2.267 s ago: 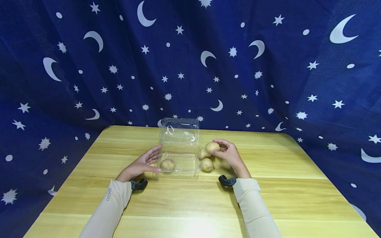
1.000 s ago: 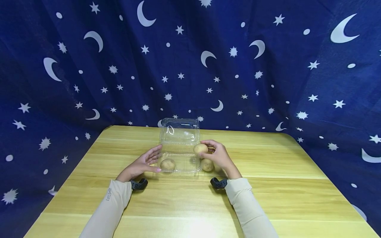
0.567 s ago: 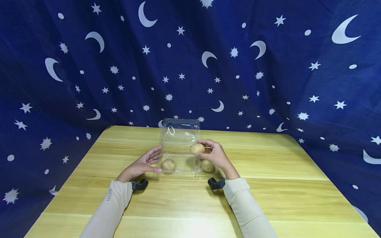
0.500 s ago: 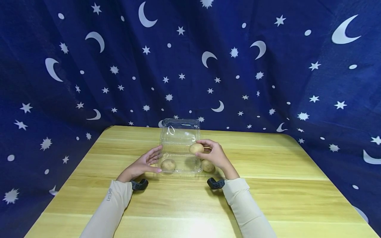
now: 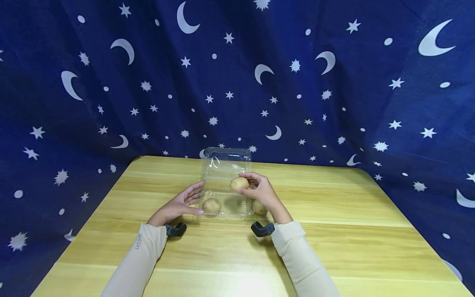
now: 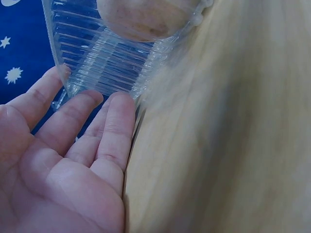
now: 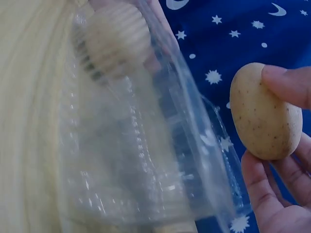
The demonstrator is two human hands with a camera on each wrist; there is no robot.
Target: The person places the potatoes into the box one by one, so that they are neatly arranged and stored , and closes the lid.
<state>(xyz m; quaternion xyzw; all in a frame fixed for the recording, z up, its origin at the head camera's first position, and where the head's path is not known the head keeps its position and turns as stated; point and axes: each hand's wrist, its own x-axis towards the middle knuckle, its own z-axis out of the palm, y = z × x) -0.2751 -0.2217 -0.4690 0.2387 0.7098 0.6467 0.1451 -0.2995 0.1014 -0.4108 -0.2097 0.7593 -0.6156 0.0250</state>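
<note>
My right hand (image 5: 263, 193) pinches a potato (image 5: 239, 184) between thumb and fingers, raised over the back right of a clear plastic clamshell box (image 5: 233, 208). In the right wrist view this potato (image 7: 265, 111) is smooth, pale and speckled. The box lid stands raised at the back. Inside the box's left end lies another potato (image 5: 211, 205). My left hand (image 5: 179, 206) rests at the box's left side, its fairly straight fingers touching the ribbed wall (image 6: 97, 63) and its thumb at the front corner. A further potato (image 5: 259, 207) lies just right of the box, partly hidden by my right hand.
The box stands on a light wooden table (image 5: 222, 255), towards its far side. A dark blue curtain (image 5: 237, 74) with white moons and stars hangs behind and at both sides. Black wrist bands (image 5: 176, 229) are on both arms.
My right hand has carried the potato leftwards from beside the box to above it. A potato seen behind it at first is now out of sight. The left hand has stayed put.
</note>
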